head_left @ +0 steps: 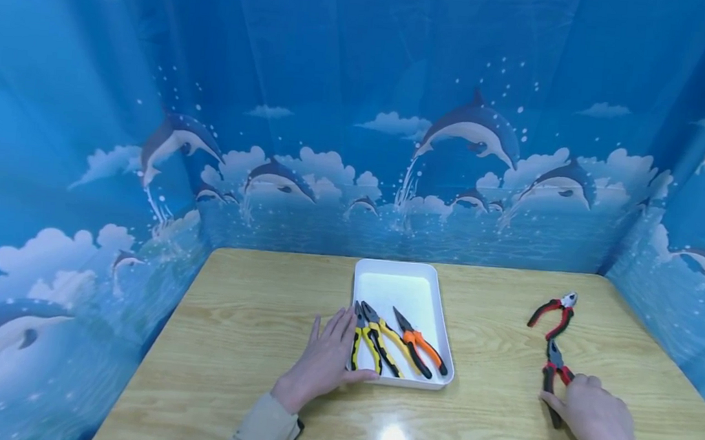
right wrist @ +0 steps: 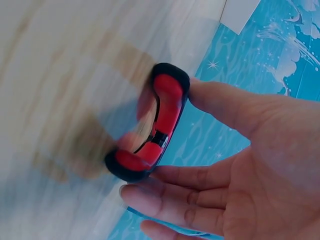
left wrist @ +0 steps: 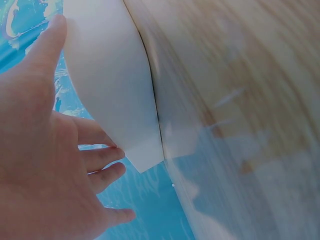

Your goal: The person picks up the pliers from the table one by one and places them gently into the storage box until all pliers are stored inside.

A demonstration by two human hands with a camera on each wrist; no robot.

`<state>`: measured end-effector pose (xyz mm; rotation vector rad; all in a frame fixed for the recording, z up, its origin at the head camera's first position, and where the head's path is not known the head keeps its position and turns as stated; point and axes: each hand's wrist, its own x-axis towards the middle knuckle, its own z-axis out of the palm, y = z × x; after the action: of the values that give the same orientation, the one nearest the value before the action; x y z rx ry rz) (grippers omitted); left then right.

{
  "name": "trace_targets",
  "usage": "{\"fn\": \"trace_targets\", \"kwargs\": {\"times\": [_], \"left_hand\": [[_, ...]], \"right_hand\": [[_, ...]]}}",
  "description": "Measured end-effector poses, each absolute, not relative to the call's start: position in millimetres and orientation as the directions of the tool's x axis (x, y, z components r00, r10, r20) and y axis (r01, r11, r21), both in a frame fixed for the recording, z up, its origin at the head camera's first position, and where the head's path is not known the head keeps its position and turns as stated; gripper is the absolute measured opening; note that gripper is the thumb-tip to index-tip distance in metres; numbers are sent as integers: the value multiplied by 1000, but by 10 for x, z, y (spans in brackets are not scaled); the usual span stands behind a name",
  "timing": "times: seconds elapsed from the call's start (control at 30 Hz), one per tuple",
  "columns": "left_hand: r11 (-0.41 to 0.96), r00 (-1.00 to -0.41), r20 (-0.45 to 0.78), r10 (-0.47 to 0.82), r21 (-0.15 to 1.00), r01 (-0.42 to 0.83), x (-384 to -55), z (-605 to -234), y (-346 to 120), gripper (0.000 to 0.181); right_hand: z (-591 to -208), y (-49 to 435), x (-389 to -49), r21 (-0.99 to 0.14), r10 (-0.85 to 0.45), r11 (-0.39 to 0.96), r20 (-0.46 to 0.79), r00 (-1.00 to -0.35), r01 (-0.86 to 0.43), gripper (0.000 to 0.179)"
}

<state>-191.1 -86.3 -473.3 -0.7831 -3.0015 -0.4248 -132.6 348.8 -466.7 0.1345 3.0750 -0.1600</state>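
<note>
My left hand [head_left: 324,359] lies along the left side of a white tray [head_left: 406,290], fingers spread and fairly straight, thumb at its near edge. In the left wrist view the fingertips meet the outer wall of the tray [left wrist: 112,80]. Inside the tray lie yellow-and-black pliers [head_left: 356,350], a second yellow-and-black pair [head_left: 383,340] and orange-and-black long-nose pliers [head_left: 419,343]. On the right, my right hand [head_left: 600,413] pinches red-and-black pliers [head_left: 548,377] by the handles, between thumb and fingers. Their spread handles [right wrist: 170,100] show close over the table in the right wrist view.
Red-handled diagonal cutters [head_left: 545,311] lie spread on the wooden table [head_left: 285,284], just beyond the tip of the pliers in my right hand. A blue dolphin-print curtain [head_left: 336,108] stands behind the table and along both sides.
</note>
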Motion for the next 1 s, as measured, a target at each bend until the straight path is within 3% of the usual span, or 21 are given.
{"fn": "trace_targets", "kwargs": {"times": [0.53,1.0], "left_hand": [[844,-877,77,475,243,478,-1915,-4748,-857,111],[842,-879,59,473,264,471,-1921,-4740,-861,110]], "right_hand": [[-4670,3370,-1356,-111,81,990,-48,-996,86,60],[-4696,3319,-1361,-91,38,995,63,-997,33,55]]}}
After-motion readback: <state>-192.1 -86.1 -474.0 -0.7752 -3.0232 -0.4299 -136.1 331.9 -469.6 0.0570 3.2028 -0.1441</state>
